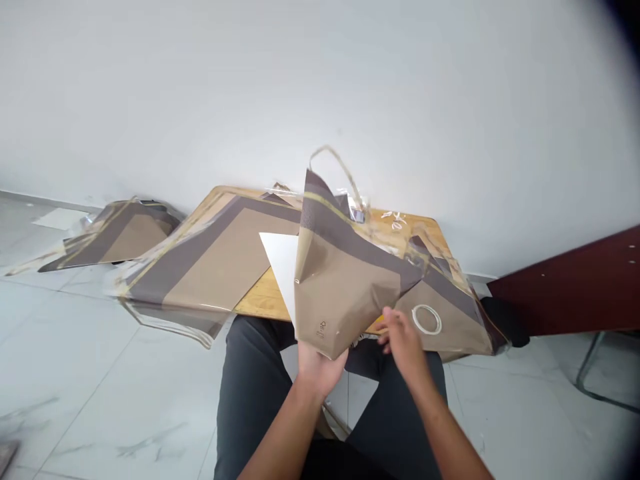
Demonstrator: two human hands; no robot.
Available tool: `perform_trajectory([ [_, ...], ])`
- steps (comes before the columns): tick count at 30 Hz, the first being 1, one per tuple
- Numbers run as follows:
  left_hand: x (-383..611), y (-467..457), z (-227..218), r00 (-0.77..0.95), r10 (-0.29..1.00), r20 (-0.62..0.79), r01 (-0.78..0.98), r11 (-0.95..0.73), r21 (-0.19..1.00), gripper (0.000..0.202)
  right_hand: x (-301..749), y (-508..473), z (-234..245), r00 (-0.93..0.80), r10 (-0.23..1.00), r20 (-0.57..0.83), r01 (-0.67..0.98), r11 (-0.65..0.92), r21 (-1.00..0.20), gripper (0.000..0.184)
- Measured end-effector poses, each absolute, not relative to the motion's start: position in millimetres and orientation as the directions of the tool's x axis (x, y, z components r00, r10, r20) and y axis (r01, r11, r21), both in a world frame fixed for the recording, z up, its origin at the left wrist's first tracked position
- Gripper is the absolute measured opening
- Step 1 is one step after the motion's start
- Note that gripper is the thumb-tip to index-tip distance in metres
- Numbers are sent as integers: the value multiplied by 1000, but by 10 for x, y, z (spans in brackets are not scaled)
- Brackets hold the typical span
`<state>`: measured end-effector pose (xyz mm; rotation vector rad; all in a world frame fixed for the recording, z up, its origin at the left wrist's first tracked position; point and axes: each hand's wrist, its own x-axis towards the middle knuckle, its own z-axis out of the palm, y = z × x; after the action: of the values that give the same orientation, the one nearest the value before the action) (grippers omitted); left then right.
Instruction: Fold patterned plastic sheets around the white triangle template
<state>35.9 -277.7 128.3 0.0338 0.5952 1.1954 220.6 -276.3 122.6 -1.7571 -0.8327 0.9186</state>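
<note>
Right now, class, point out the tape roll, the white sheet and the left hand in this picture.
Tape roll [427,306]: head view, top of the ring.
White sheet [281,267]: head view, its exposed middle.
Left hand [320,371]: head view, middle of the hand.

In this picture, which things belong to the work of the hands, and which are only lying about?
In the work:
left hand, holding a folded brown-and-grey printed sheet
right hand, beside a roll of clear tape

Lying about:
white card
flat printed sheet on a wooden table
printed sheet on the floor
</note>
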Motion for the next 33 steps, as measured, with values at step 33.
perform_trajectory([
  [33, -516, -3208, 305, -93, 862, -498, 310, 500, 809, 38, 2008, -3467, -104, 492, 764, -418, 75, -516, -853, 56],
])
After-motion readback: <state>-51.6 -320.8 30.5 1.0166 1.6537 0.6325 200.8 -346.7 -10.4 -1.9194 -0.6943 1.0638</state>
